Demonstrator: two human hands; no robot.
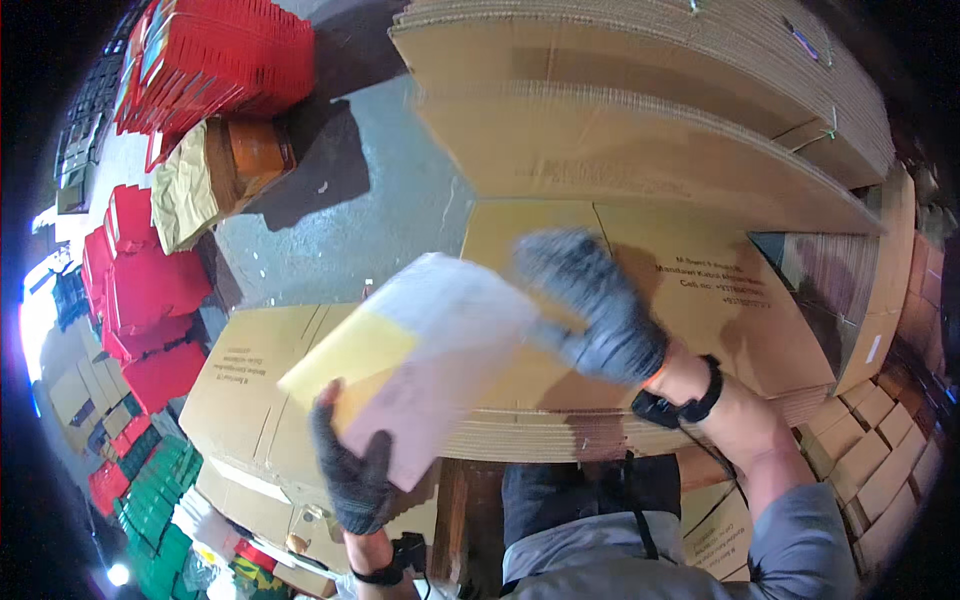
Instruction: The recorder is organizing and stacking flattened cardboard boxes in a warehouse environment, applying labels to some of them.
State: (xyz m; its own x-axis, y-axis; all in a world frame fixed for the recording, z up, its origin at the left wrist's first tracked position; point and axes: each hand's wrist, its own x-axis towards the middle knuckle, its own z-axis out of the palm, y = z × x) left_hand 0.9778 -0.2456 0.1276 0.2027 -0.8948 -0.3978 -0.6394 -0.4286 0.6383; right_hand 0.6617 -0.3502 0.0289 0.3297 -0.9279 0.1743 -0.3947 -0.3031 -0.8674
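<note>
My left hand [352,462], in a dark grey knit glove with bare fingertips, grips the lower edge of a thin sheet [420,345]. The sheet is yellow, whitish and pink, and its far part is smeared by motion; whether it is paper or plastic I cannot tell. Close by the sheet's right side, my gloved right hand [597,305] is held up, its thumb apart from the stretched fingers and nothing seen in it. Under both hands lie stacks of flat cardboard boxes [700,350], the left stack [250,375] a little apart.
A tall stack of flattened cartons [640,60] stands at the far side. Far left are red stacked items [220,65], a wooden block [258,150] with brown paper, and red bundles [155,285]. Green bundles [155,500] lie near left; small cartons [870,430] line the right.
</note>
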